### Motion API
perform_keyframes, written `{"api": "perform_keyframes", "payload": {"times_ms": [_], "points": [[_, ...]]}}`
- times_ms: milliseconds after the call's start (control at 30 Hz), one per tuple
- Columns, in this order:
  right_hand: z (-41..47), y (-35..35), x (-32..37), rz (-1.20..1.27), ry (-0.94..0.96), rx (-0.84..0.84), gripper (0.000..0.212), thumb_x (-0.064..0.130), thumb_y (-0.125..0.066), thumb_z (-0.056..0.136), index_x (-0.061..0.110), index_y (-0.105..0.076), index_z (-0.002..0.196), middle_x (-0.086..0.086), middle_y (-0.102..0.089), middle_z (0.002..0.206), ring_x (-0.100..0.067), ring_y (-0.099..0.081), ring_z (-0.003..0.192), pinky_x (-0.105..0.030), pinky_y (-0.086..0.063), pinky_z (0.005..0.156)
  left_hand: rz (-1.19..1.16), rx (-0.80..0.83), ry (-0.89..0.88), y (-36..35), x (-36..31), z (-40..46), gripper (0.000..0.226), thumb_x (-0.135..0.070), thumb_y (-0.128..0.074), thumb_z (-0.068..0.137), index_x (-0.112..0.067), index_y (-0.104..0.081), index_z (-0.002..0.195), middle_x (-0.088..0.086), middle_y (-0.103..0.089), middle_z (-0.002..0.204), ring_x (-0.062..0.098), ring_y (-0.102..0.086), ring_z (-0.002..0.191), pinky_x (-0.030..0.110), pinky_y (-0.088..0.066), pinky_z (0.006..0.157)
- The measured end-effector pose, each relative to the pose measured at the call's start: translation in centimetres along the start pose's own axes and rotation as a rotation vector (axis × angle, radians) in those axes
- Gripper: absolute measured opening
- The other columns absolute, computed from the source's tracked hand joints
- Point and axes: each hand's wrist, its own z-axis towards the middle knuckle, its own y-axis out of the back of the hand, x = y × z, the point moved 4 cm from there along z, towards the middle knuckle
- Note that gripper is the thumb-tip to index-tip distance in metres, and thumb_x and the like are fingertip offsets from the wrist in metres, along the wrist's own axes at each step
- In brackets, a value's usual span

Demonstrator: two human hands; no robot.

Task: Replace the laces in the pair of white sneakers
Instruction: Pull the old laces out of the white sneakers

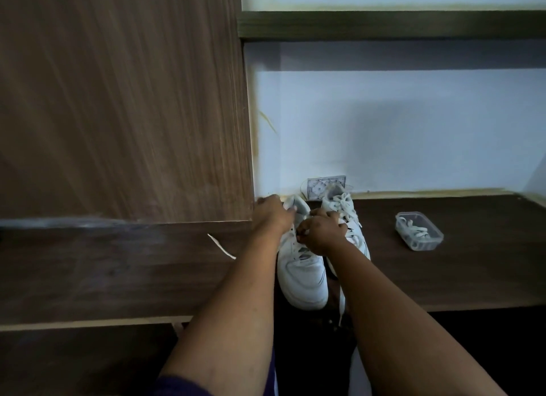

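**Hands at work on the left sneaker**

Wood fills the left of the view: a tall cabinet panel (124, 100) stands above a dark desk (443, 262), with a shelf (384, 25) across the pale wall (413, 129) behind. On the desk, close to the wall, two white sneakers stand side by side, toes toward the person. The left sneaker (304, 277) has its lower eyelets bare; the right sneaker (351, 215), touching it, is laced and partly hidden by an arm.

Both bare forearms reach in from below. The left hand (273, 214) grips the heel end of the left sneaker, fingers curled over its collar. The right hand (322, 231) sits over that shoe's eyelets with fingers bent — it appears to pinch something there, though what exactly cannot be told.

Well to the right stands a clear plastic tub (419, 231) with white laces (418, 233) inside. A loose lace (221, 246) lies on the desk to the left of the shoes. A small patterned box (316, 187) leans against the wall behind them.
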Motion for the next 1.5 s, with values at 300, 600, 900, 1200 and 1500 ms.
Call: {"api": "perform_keyframes", "payload": {"times_ms": [300, 600, 900, 1200, 1500], "points": [[0.0, -0.2, -0.4, 0.420, 0.047, 0.031, 0.025, 0.021, -0.057, 0.089, 0.006, -0.070, 0.105, -0.009, -0.065, 0.115, -0.023, -0.042, 0.119, -0.031, -0.039, 0.097, 0.059, 0.186, -0.040, -2.2, 1.1, -0.2, 0.046, -0.047, -0.045, 0.097, -0.010, -0.060, 0.122, 0.014, -0.063, 0.125, 0.031, -0.059, 0.113, 0.033, -0.047, 0.091], [-0.7, 0.0, -1.7, 0.788, -0.196, 0.087, 0.042, 0.062, -0.063, 0.076, 0.021, -0.061, 0.064, 0.000, -0.059, 0.073, -0.018, -0.057, 0.073, -0.030, -0.042, 0.069, 0.058, 0.209, -0.081, -2.7, 2.7, 0.6, 0.042, -0.044, -0.039, 0.097, -0.014, -0.062, 0.115, 0.016, -0.062, 0.122, 0.035, -0.058, 0.111, 0.041, -0.048, 0.095], [-0.8, 0.1, 1.3, -0.028, 0.054, -0.091, 0.018, 0.033, -0.057, 0.089, 0.035, -0.068, 0.104, 0.004, -0.035, 0.138, -0.027, -0.025, 0.128, -0.047, -0.027, 0.101, -0.061, 0.244, -0.078, -3.1, 2.8, 1.6, 0.032, -0.041, -0.044, 0.098, -0.017, -0.063, 0.086, 0.014, -0.068, 0.106, 0.030, -0.063, 0.098, 0.030, -0.045, 0.075], [-0.2, 3.0, -3.8, 0.674, -0.491, -0.450, 0.037, 0.035, -0.039, 0.098, 0.017, -0.059, 0.123, -0.011, -0.038, 0.136, -0.034, -0.034, 0.125, -0.045, -0.033, 0.099, -0.206, 0.280, -0.081, -3.6, 3.1, 1.8, 0.038, -0.037, -0.045, 0.100, -0.015, -0.060, 0.073, 0.004, -0.065, 0.073, 0.025, -0.064, 0.078, 0.030, -0.046, 0.074], [-0.6, 0.2, 0.5, -0.104, 0.089, -0.152, 0.025, 0.036, -0.049, 0.094, 0.035, -0.063, 0.113, 0.001, -0.023, 0.152, -0.032, -0.014, 0.139, -0.053, -0.020, 0.107, -0.277, 0.261, -0.090, -3.7, 3.2, 1.8, 0.035, -0.035, -0.046, 0.099, -0.016, -0.064, 0.074, 0.011, -0.068, 0.085, 0.028, -0.065, 0.089, 0.030, -0.045, 0.077]]}}
